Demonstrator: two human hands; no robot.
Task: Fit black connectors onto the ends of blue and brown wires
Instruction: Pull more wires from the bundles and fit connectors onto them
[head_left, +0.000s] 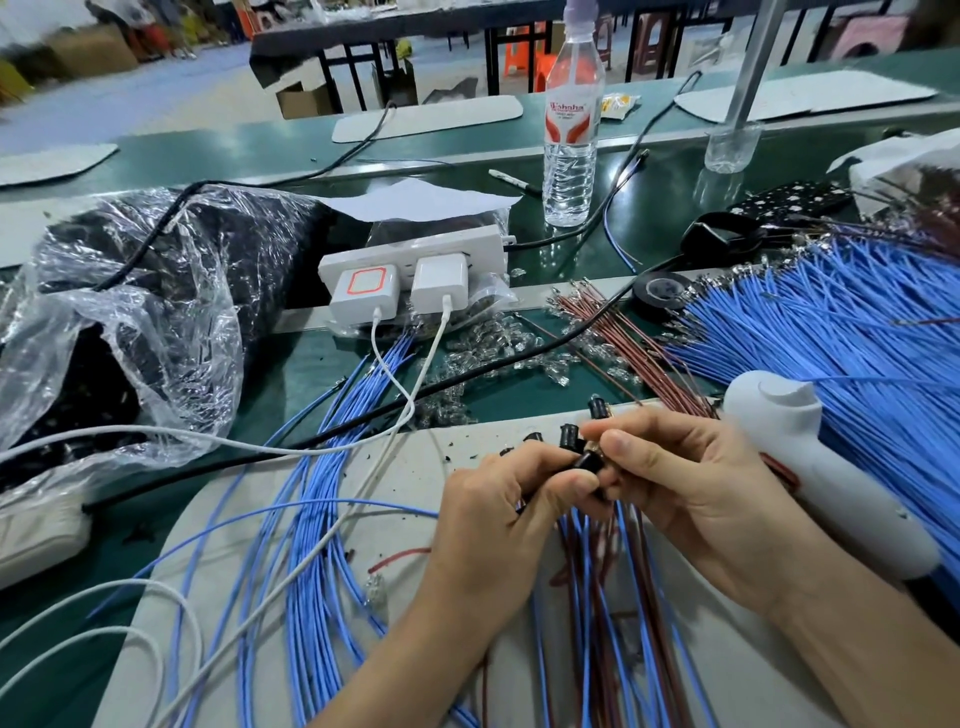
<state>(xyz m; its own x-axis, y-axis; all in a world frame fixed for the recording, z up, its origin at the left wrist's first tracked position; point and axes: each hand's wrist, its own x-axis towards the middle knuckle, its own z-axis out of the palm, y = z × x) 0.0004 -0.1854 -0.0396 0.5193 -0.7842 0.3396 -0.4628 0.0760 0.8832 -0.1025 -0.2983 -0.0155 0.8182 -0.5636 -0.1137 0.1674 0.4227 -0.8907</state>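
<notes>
Both hands meet over the pale work board (415, 467) at centre. My left hand (498, 504) grips a bunch of blue and brown wires (597, 582) that hang down toward me, and its thumb presses a black connector (586, 460). My right hand (691, 488) pinches the same connector from the right with thumb and fingers. Two more black connectors (569, 432) stand just above the fingers on wire ends. A fan of loose blue wires (857, 332) lies at the right, and brown wires (639, 348) lie beside it.
A white hand tool (810, 462) lies right of my right hand. Behind are a white power strip with chargers (415, 270), clear small bulbs (498, 358), black tape roll (660, 291), a water bottle (571, 135) and a plastic bag of black parts (130, 312). Cables cross the green bench.
</notes>
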